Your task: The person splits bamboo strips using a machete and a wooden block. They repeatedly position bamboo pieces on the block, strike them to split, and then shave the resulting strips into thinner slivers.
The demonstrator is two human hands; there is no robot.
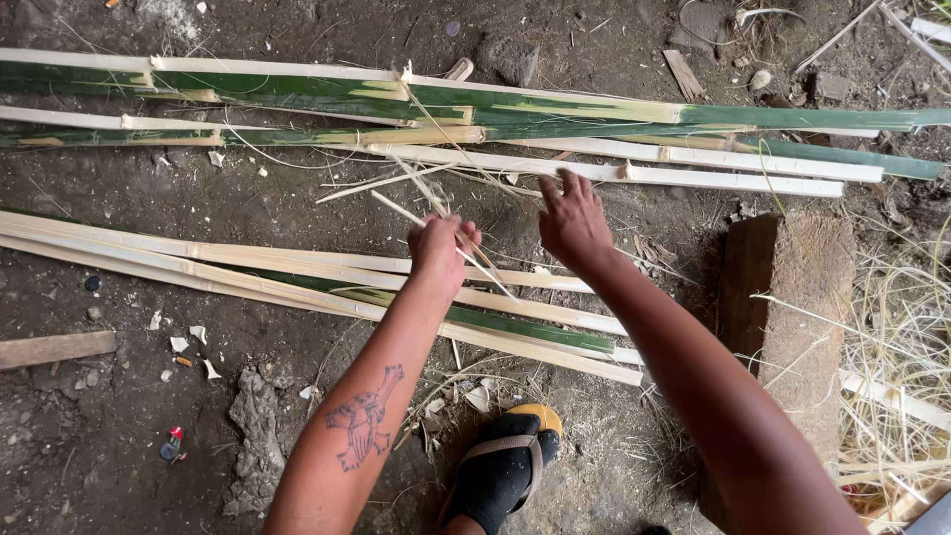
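Note:
My left hand (441, 248) is closed around a few thin pale bamboo slivers (421, 188) that fan out up and to the left from the fist. My right hand (573, 223) reaches forward with fingers spread, its fingertips close to a pale split bamboo strip (693, 178) in the far bundle; whether they touch it I cannot tell. That far bundle of long green and pale split bamboo (297, 94) lies across the dirt. A nearer bundle of split strips (248, 272) lies under my left forearm.
A rough wooden block (792, 297) stands at the right, with a heap of dry bamboo shavings (906, 347) beyond it. My foot in a dark sandal (505, 466) is at the bottom. A short wood plank (54, 347) lies at the left; stones and chips dot the dirt.

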